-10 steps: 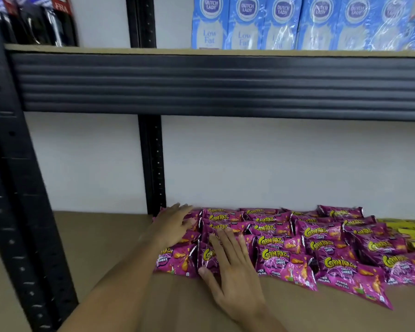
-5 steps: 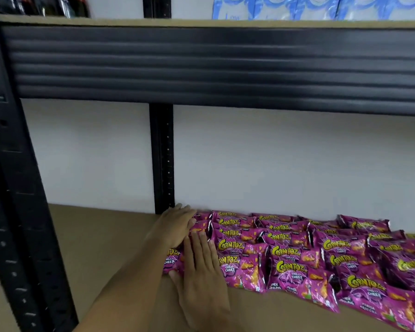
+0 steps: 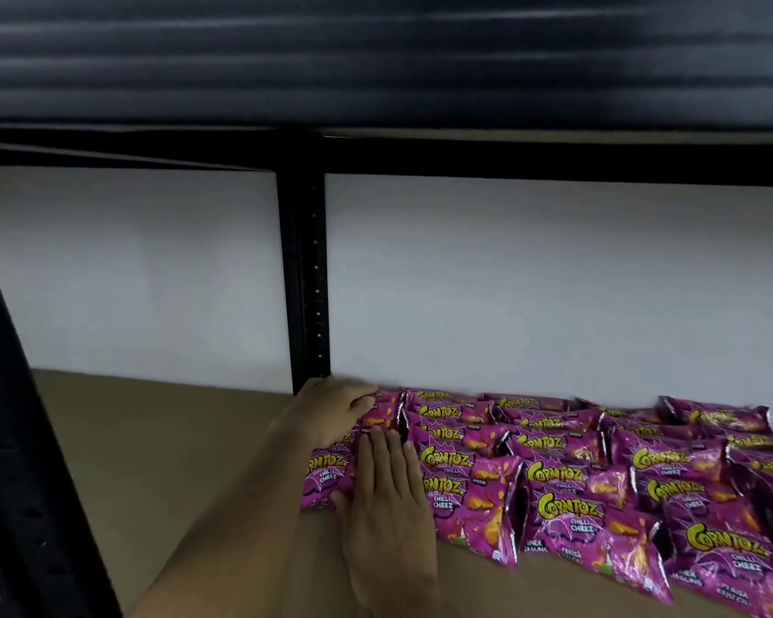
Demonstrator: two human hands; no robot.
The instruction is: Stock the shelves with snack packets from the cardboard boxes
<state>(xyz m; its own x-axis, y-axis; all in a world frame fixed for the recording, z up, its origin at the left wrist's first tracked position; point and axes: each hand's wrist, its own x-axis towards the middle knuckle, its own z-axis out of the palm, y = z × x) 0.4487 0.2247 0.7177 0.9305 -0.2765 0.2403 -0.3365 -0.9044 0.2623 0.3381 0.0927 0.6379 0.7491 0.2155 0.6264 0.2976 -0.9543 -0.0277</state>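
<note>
Snack packets [image 3: 567,479] lie under the flat right hand [image 3: 389,497]; left hand [image 3: 331,417] presses flat alongside.

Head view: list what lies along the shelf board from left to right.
Front rack post → bare shelf board → rear upright post → left hand → right hand → purple snack packets.

Purple Corntoz packets [image 3: 567,475] are spread in overlapping rows across the lower right of the frame, on a brown shelf board [image 3: 152,461]. The left hand [image 3: 331,417] is laid against the packets' left end, by the black upright [image 3: 304,278]. The right hand [image 3: 389,506] is pressed flat on the front-left packets, fingers straight.
</note>
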